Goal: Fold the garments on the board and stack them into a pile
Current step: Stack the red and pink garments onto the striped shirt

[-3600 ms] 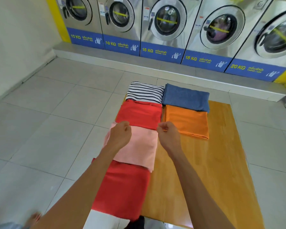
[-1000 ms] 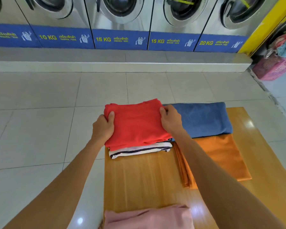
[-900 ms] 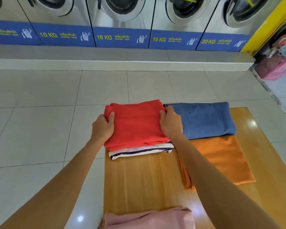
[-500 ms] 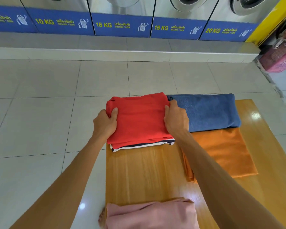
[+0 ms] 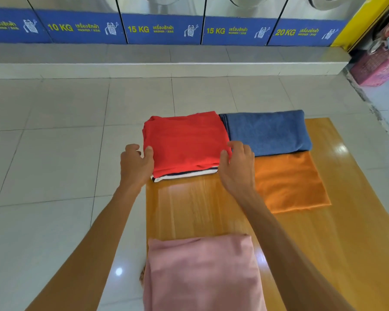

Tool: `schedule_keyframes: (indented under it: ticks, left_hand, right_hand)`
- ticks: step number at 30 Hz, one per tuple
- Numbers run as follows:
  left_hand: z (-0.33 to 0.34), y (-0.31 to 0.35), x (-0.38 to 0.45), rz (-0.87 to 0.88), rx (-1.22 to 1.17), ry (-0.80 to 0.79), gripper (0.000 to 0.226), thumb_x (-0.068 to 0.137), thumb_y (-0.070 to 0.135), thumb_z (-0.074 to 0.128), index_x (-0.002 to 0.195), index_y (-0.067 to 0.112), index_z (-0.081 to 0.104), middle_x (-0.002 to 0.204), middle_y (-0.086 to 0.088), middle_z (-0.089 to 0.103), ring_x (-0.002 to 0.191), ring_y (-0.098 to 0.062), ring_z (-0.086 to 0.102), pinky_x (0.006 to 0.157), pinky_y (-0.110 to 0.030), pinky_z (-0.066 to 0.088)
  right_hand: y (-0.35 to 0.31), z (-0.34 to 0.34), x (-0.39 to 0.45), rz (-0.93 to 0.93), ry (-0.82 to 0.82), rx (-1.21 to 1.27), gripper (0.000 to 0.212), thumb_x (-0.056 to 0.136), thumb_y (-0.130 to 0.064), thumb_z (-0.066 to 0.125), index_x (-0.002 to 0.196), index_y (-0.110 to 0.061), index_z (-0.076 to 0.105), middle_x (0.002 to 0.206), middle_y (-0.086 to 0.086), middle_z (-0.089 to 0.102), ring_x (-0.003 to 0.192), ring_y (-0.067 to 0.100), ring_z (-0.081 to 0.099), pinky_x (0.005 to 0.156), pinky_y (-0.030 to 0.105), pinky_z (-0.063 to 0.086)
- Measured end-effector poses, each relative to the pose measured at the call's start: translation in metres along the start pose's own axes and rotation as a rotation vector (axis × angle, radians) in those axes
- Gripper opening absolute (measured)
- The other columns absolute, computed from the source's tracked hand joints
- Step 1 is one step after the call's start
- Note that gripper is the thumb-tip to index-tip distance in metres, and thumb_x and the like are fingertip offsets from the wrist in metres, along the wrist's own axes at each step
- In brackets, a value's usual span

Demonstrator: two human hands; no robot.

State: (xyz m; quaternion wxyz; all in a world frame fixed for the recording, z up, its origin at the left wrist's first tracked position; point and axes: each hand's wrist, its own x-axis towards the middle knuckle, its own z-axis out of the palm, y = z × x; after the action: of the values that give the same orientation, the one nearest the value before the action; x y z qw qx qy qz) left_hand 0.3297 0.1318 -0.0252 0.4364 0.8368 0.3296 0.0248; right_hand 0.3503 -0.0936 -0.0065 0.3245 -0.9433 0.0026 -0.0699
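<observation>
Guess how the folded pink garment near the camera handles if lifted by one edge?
The pink garment is probably floppy: thin, softly creased cloth, so its folds would likely fall open. It looks light. It may slide easily, since the wooden board is glossy.

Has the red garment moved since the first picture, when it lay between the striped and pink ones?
Yes. The red garment now lies on the striped garment at the board's far end, beside the blue garment.

Head view; looking steeply down, close.

Folded red garment (image 5: 184, 142) atop striped one (image 5: 184, 175) on wooden board (image 5: 198, 205), beside blue (image 5: 267, 131), orange (image 5: 290, 182), pink (image 5: 202, 272) folds.
</observation>
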Motion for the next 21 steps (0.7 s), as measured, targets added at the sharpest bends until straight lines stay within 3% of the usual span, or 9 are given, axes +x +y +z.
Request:
schedule_keyframes:
  ticks: [3,6,9,12,15,18,21]
  left_hand:
    - [-0.014,-0.01,-0.063,0.086,0.022,-0.007,0.035,0.097,0.031,0.052,0.127,0.014,0.055,0.125,-0.007,0.059,0.1,-0.016,0.057,0.081,-0.028,0.045]
    - [-0.023,-0.033,-0.132,0.044,0.051,-0.069,0.035,0.093,0.029,0.054,0.125,0.015,0.058,0.121,-0.001,0.062,0.097,-0.012,0.057,0.08,-0.026,0.042]
    - [-0.023,-0.068,-0.19,-0.105,0.085,-0.076,0.043,0.093,0.037,0.055,0.128,0.012,0.053,0.117,-0.002,0.062,0.093,-0.014,0.056,0.078,-0.027,0.042]
    - [-0.017,-0.101,-0.239,-0.189,0.104,-0.112,0.043,0.094,0.046,0.052,0.117,0.01,0.052,0.098,0.0,0.059,0.092,-0.02,0.058,0.07,-0.029,0.046]
    - [-0.014,-0.121,-0.261,-0.272,0.104,-0.113,0.072,0.081,0.073,0.048,0.109,0.007,0.055,0.105,-0.011,0.061,0.097,-0.03,0.061,0.075,-0.04,0.053]
    - [-0.014,-0.119,-0.263,-0.292,0.098,-0.142,0.081,0.077,0.078,0.048,0.094,-0.001,0.058,0.087,-0.017,0.06,0.082,-0.034,0.063,0.059,-0.035,0.051]
    - [-0.012,-0.104,-0.259,-0.294,0.073,-0.185,0.061,0.078,0.072,0.056,0.09,0.012,0.054,0.079,0.003,0.059,0.077,-0.02,0.062,0.056,-0.029,0.042]
  right_hand:
    - [0.024,-0.014,-0.06,0.111,-0.016,0.069,0.026,0.095,-0.015,0.051,0.115,-0.003,0.062,0.11,0.018,0.064,0.107,0.037,0.054,0.095,0.044,0.04]
    - [0.052,-0.034,-0.12,0.263,-0.091,0.091,0.027,0.097,-0.016,0.056,0.12,-0.004,0.062,0.116,0.018,0.063,0.114,0.037,0.052,0.098,0.041,0.038]
    - [0.074,-0.054,-0.173,0.352,-0.159,0.063,0.036,0.098,-0.029,0.058,0.125,-0.005,0.058,0.123,0.015,0.06,0.118,0.036,0.051,0.099,0.045,0.041]
    - [0.089,-0.066,-0.215,0.477,-0.253,0.014,0.05,0.094,-0.051,0.058,0.122,-0.01,0.054,0.122,0.008,0.057,0.114,0.032,0.055,0.087,0.04,0.045]
    - [0.09,-0.069,-0.24,0.564,-0.357,0.045,0.063,0.084,-0.064,0.062,0.122,-0.015,0.051,0.117,0.004,0.061,0.109,0.029,0.06,0.083,0.04,0.049]
    - [0.086,-0.067,-0.242,0.628,-0.412,0.204,0.068,0.078,-0.052,0.078,0.124,-0.009,0.051,0.112,0.003,0.064,0.104,0.027,0.063,0.077,0.035,0.05]
    - [0.082,-0.069,-0.23,0.642,-0.446,0.285,0.06,0.076,-0.048,0.08,0.117,-0.01,0.061,0.107,0.001,0.069,0.096,0.023,0.067,0.078,0.039,0.056]
